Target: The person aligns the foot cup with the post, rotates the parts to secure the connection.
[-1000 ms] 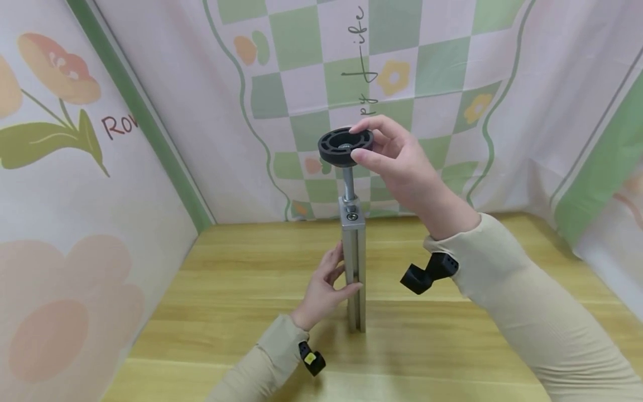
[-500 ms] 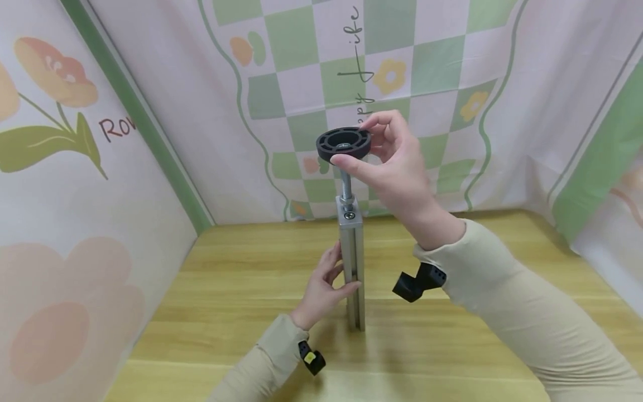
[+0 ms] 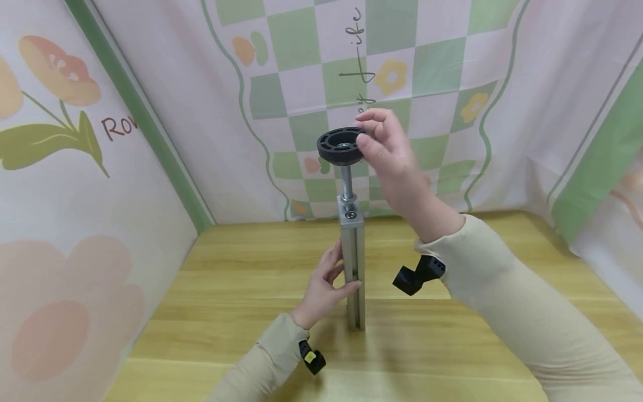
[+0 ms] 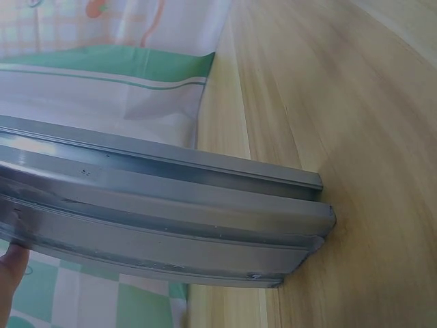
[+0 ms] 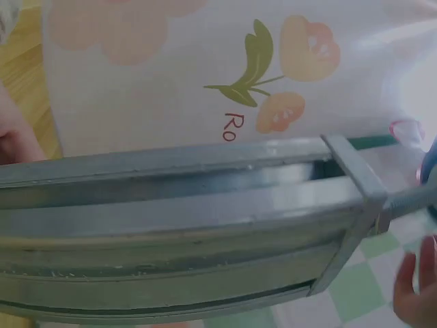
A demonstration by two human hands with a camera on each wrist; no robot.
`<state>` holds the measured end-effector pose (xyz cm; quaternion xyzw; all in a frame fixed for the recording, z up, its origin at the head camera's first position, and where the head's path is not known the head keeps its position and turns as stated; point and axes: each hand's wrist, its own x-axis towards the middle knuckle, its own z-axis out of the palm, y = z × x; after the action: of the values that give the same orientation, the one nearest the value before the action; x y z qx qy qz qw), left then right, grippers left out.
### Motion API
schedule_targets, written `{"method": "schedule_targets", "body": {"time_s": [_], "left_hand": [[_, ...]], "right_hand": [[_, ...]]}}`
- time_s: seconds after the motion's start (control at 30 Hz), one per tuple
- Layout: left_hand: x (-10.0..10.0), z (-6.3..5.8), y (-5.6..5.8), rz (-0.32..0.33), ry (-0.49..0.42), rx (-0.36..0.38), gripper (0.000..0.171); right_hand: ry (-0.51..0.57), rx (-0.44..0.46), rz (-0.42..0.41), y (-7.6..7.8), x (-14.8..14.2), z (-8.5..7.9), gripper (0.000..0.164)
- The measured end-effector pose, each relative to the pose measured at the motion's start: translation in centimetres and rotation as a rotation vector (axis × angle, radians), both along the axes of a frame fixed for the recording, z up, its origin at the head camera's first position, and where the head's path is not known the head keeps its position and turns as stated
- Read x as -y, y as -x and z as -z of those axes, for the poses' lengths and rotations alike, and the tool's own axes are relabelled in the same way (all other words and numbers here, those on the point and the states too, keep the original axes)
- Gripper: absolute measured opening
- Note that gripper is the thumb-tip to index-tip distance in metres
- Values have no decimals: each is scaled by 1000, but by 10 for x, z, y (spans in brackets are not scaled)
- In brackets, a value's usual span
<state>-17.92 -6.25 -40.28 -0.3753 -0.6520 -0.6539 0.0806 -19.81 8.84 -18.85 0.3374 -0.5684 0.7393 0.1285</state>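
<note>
An aluminium profile (image 3: 351, 245) with slotted sides stands upright on the wooden table, and an end plate caps its top. From the plate rises a threaded rod (image 3: 346, 181) that carries a round black levelling foot (image 3: 332, 154), hollow side up. My left hand (image 3: 321, 290) grips the profile low down, thumb across its near face and fingers behind. At the foot's right edge, my right hand (image 3: 394, 156) has its thumb on the rim and its curled fingers just behind. The left wrist view has the profile's lower end (image 4: 273, 239) at the tabletop.
The wooden table (image 3: 241, 290) ends at a checked, flower-printed curtain (image 3: 346, 84) close behind the profile. A printed side panel (image 3: 75, 212) borders the left. Black brackets (image 3: 418, 276) are fixed at both sleeve cuffs.
My right hand's thumb reached leftward along the foot's near rim, then drew back to its right edge. The left hand and profile stay in place.
</note>
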Motion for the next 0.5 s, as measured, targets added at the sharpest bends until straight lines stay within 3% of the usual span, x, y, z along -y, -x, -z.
{"method": "schedule_targets", "body": {"time_s": [0.1, 0.2, 0.33, 0.5], "left_hand": [[0, 0, 0, -2, 5, 4, 104], [0, 1, 0, -4, 5, 2, 104], [0, 2, 1, -13, 8, -8, 104], [-1, 1, 0, -12, 6, -9, 103]], "right_hand": [[10, 61, -204, 10, -3, 0, 35], [9, 98, -347, 16, -5, 0, 39], [46, 103, -457, 20, -4, 1, 39], [66, 115, -528, 19, -2, 1, 41]]}}
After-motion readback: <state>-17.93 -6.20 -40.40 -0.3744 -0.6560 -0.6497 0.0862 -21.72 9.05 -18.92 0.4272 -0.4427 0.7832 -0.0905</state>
